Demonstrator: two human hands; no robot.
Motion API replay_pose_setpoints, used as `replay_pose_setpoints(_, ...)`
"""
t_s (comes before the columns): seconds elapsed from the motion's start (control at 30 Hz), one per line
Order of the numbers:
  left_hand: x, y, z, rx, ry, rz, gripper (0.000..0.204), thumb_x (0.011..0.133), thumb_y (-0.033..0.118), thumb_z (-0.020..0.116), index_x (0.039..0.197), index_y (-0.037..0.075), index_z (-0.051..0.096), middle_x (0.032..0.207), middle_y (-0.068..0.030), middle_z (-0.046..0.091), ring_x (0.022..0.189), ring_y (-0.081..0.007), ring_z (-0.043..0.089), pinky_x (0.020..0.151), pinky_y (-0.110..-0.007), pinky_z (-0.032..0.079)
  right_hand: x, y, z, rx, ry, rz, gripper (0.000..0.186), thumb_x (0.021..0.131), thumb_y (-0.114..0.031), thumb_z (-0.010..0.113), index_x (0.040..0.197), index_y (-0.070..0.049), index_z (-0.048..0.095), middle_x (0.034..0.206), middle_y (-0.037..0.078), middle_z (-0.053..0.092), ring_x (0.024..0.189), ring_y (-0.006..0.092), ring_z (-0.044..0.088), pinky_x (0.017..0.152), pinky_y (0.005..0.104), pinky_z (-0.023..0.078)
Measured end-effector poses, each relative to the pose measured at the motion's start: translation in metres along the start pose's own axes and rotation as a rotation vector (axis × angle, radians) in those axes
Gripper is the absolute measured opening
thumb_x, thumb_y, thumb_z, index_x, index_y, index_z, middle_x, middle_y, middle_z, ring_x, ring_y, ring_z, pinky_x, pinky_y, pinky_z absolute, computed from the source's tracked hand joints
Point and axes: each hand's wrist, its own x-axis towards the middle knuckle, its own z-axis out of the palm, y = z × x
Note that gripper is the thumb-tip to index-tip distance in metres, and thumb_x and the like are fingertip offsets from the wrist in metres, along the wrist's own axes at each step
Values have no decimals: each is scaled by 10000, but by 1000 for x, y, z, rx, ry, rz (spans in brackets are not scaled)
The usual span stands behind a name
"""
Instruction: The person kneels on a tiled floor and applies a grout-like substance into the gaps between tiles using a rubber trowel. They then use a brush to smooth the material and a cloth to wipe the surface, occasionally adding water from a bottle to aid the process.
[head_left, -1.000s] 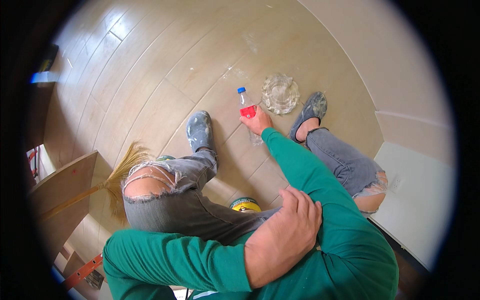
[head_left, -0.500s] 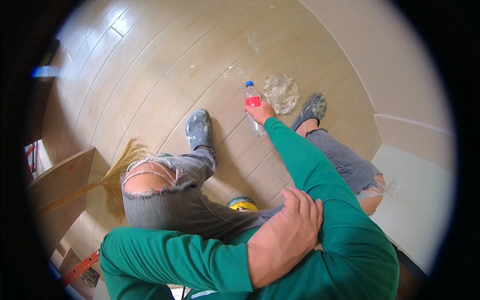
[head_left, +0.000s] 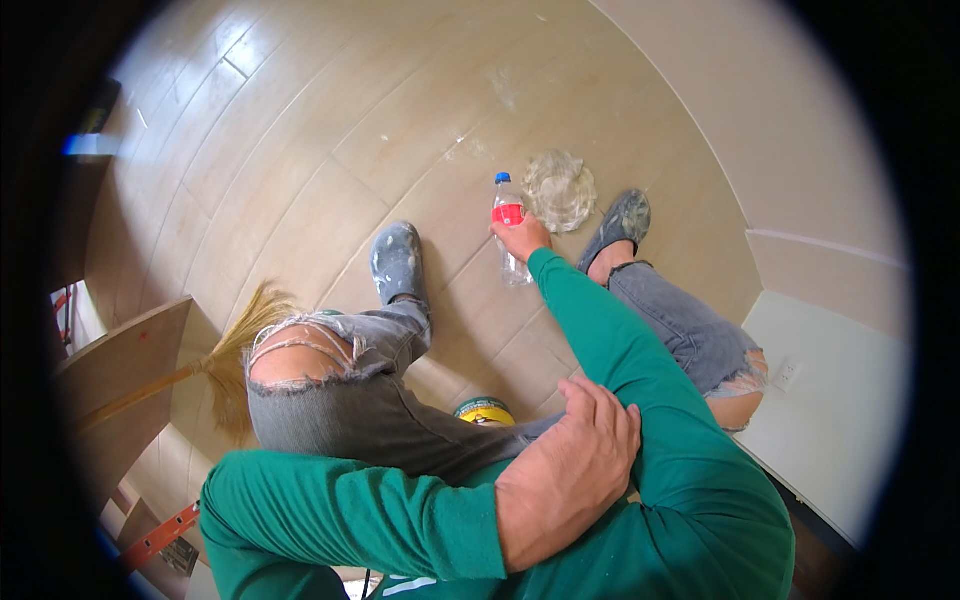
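My right hand (head_left: 524,238) is closed around one clear bottle (head_left: 508,213), gripping at the red label, presumably because the middle gives a steady hold and leaves the single blue cap (head_left: 503,178) free. The bottle is between my two grey shoes (head_left: 398,262); whether its base touches the floor (head_left: 330,215), I cannot tell. My left hand (head_left: 575,470) lies across my right sleeve (head_left: 640,350), likely for support; whether it grips, I cannot tell. Also counted: one whitish round mass (head_left: 559,190), one broom (head_left: 235,365).

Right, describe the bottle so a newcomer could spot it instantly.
On the tiled floor, look between the grey clogs. The right hand grips a clear plastic bottle; unlike the pale roundish object nearby, it has a blue cap and red label.
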Motion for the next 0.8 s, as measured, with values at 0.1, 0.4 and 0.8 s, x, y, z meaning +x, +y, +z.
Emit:
replay_pose_setpoints(0.1,0,-2,-1,8,12,0,514,1030,241,511,1432,-58,623,1220,-247,704,1104,-387,662,980,-464,506,11,-12,-8,-46,-19,-18,911,725,-610,828,1321,56,648,1258,283,726,1180,409,710,1009,471,564)
replay_pose_setpoints(0.4,-1,-5,-31,-26,-55,60,508,1004,217,530,1405,-79,629,1253,-269,692,1136,-410,660,990,-487,520,77,-56,-52,-65,110,-62,891,759,-591,811,1372,31,635,1295,256,722,1207,403,700,1030,471,560)
replay_pose_setpoints(0.8,2,-11,-28,49,-86,-75,507,1041,245,470,1375,-115,599,1280,-299,658,1198,-455,622,1069,-563,470,148,-100,-66,1,-2,-22,804,765,-542,810,1359,-17,670,1345,238,710,1242,373,696,1050,450,559)
